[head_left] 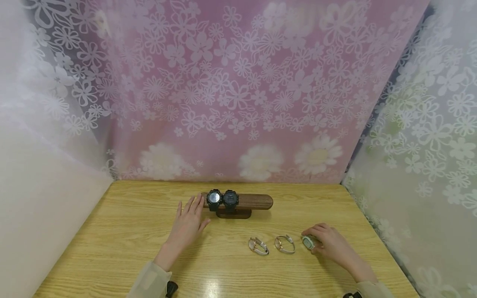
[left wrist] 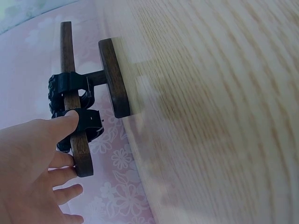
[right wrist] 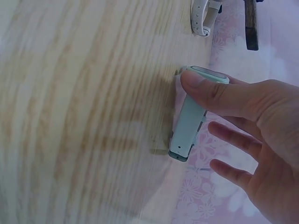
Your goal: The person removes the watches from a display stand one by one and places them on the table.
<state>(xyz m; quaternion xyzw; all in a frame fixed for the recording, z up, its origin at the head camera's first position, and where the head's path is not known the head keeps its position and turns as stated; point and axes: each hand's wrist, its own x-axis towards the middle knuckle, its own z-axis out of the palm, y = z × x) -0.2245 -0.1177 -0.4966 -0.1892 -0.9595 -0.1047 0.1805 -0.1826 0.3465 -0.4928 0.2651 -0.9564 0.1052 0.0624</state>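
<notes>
On the wooden watch stand (head_left: 257, 202), two black watches (head_left: 230, 199) sit side by side toward the left end. My left hand (head_left: 188, 223) is at that end, its fingers fairly straight and spread against the bar. In the left wrist view, the thumb of the left hand (left wrist: 32, 154) lies against the strap of the nearer black watch (left wrist: 88, 122). With thumb and fingers, my right hand (head_left: 331, 244) pinches a pale green digital watch (head_left: 307, 243) at its case, low over the table. In the right wrist view its strap (right wrist: 187, 126) hangs down from under the thumb.
Two watches with light straps and gold-coloured cases, one on the left (head_left: 258, 246) and one nearer the right hand (head_left: 285, 244), lie on the wood-grain table (head_left: 149, 215). A pink floral curtain (head_left: 231, 103) hangs behind, and pale sheets flank both sides.
</notes>
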